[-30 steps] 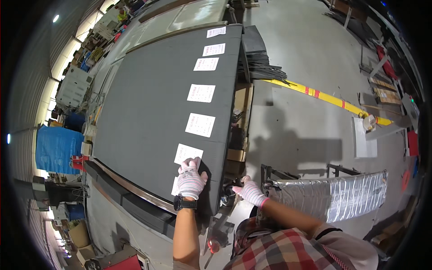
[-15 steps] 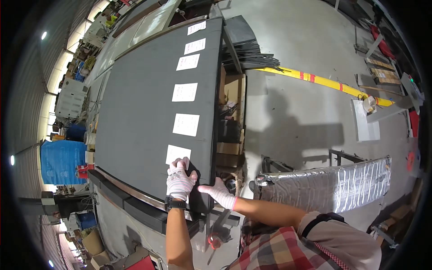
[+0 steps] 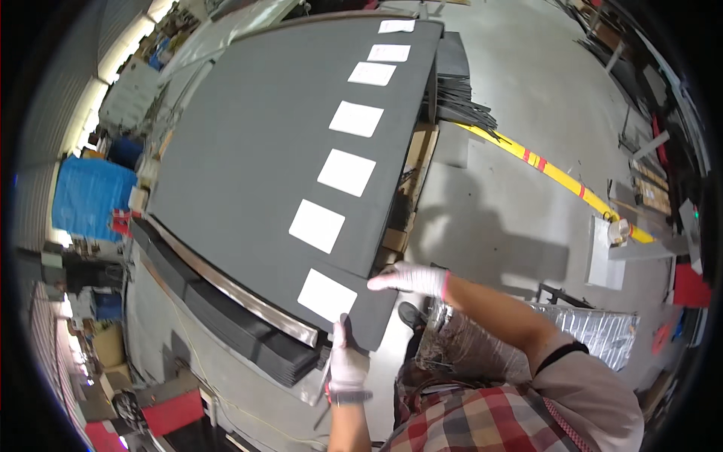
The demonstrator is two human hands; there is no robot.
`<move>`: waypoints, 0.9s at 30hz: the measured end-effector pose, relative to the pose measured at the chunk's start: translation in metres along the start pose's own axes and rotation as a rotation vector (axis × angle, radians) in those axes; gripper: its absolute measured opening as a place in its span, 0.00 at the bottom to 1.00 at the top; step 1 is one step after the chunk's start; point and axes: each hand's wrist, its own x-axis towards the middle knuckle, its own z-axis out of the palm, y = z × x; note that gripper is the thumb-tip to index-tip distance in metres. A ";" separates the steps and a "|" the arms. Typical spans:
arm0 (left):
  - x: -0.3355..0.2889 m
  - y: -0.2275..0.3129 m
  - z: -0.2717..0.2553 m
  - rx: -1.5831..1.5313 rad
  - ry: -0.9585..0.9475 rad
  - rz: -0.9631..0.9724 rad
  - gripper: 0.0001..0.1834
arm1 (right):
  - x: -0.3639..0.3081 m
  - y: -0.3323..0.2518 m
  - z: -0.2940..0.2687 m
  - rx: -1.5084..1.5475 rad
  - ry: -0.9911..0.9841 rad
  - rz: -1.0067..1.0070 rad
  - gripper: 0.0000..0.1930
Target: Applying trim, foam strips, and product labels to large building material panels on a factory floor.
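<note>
A dark grey strip-like panel with a white paper label lies at the near end of a broad dark grey surface. Its near end juts past the metal-edged table side. My left hand, in a pale glove, grips that near edge with the thumb on top; the fingers underneath are hidden. My right hand, also gloved, closes on the panel's right edge, its fingers partly hidden. More white labels run in a row along the right side of the surface.
Stacked dark strips lie along the table's near-left side. Thin dark offcuts hang beyond the far right edge. A yellow-and-red floor bar crosses the right side. A silver foil-wrapped object stands near my right elbow.
My left hand has moved from the top of the surface to the panel's near edge. Another labelled panel end now shows there. My right hand stays at the right edge; the view has turned.
</note>
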 end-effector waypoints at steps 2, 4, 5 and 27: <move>0.017 -0.014 -0.030 0.244 -0.017 0.005 0.34 | -0.001 -0.020 -0.017 -0.185 -0.136 0.037 0.34; 0.002 -0.032 -0.030 0.321 -0.038 0.022 0.35 | -0.009 -0.041 -0.034 -0.272 -0.382 0.156 0.29; 0.000 -0.064 -0.057 0.491 -0.136 0.162 0.34 | 0.002 -0.008 -0.046 -0.211 -0.525 0.215 0.31; -0.085 0.004 -0.038 0.761 -0.435 0.587 0.18 | -0.087 -0.099 -0.059 -0.551 -0.801 -0.546 0.15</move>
